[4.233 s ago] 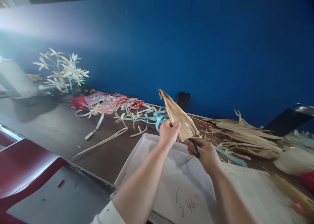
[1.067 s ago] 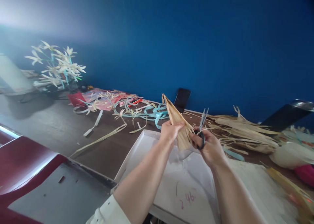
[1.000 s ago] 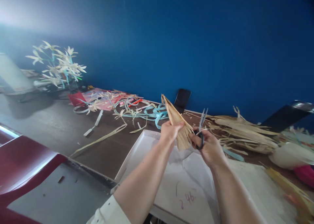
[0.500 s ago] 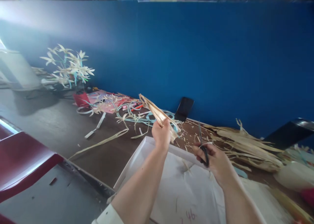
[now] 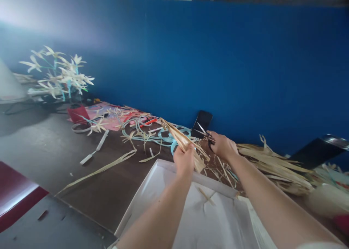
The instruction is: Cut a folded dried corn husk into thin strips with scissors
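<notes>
My left hand (image 5: 184, 160) is closed on a folded piece of dried husk (image 5: 178, 135), held above the back edge of a shallow white box (image 5: 163, 180). The husk is pale tan, pointed at its upper left end, with loose strips at its lower right. My right hand (image 5: 222, 144) grips a pair of scissors (image 5: 209, 138) with black handles. Their blades are apart and point up and left, in front of the black phone (image 5: 202, 122) that leans on the blue wall. The scissors do not touch the husk.
Dried husks (image 5: 275, 165) lie heaped at the right, near a dark cylinder (image 5: 319, 151). Pale blue strips (image 5: 152, 137), pink paper (image 5: 111, 122) and husk scraps cover the table's back. Husk flowers (image 5: 68, 74) stand in a red pot (image 5: 77, 113) at the left.
My right hand has moved up and left with the scissors, toward the phone and the husk; the blades now stand apart. My left hand keeps the husk, slightly lower in view. The view has shifted right.
</notes>
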The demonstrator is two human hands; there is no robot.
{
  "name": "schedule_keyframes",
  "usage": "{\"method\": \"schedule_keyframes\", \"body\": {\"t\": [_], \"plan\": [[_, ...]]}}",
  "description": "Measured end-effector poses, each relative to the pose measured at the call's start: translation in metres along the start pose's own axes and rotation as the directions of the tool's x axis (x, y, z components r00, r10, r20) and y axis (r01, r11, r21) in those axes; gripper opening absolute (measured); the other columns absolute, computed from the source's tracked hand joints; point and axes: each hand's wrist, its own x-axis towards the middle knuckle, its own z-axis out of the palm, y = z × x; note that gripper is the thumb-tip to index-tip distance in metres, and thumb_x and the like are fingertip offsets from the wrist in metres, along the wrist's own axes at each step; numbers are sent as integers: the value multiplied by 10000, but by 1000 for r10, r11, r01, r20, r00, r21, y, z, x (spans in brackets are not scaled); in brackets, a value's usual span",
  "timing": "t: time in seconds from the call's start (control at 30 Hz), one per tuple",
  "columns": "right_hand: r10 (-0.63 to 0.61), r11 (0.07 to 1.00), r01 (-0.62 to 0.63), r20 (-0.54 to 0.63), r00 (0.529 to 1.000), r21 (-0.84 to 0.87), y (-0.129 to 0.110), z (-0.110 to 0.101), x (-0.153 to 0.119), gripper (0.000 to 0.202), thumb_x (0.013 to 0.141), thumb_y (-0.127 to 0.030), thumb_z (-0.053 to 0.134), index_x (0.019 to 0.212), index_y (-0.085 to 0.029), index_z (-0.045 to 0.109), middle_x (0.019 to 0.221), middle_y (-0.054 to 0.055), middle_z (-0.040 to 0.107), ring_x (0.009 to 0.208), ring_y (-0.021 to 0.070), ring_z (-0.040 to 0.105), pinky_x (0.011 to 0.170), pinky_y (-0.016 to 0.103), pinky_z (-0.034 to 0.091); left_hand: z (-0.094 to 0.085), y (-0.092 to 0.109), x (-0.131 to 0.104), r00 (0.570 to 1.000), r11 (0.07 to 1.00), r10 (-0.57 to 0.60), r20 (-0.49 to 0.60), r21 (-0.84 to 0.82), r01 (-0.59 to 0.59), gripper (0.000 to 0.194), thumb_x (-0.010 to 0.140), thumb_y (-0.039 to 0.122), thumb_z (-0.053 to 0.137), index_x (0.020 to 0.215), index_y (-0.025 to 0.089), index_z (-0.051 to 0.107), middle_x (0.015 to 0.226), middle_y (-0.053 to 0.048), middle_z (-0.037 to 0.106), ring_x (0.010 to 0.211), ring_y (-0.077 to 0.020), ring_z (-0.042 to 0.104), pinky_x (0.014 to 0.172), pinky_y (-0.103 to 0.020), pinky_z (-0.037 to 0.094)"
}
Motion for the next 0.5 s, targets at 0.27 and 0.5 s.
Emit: {"method": "schedule_keyframes", "body": {"t": [0.27,0.5], "plan": [[-228,960,208,-95,969,-187,5,45,46,627,763,-180,529,1361,-251,353,1166,86,571,1065,240,469,792,317,407,7,-1,-5,997,998,-42,61,-35,44,252,692,365,612,827,153,636,715,-39,638,682,-164,592,609,-246,447],[-351,908,309,-111,930,-283,5,46,59,606,771,-195,520,1356,-235,365,1252,96,524,1043,257,468,752,342,409,8,-1,-7,991,996,-83,109,-30,87,239,701,340,599,821,136,629,691,-46,614,641,-158,572,580,-237,436]]}}
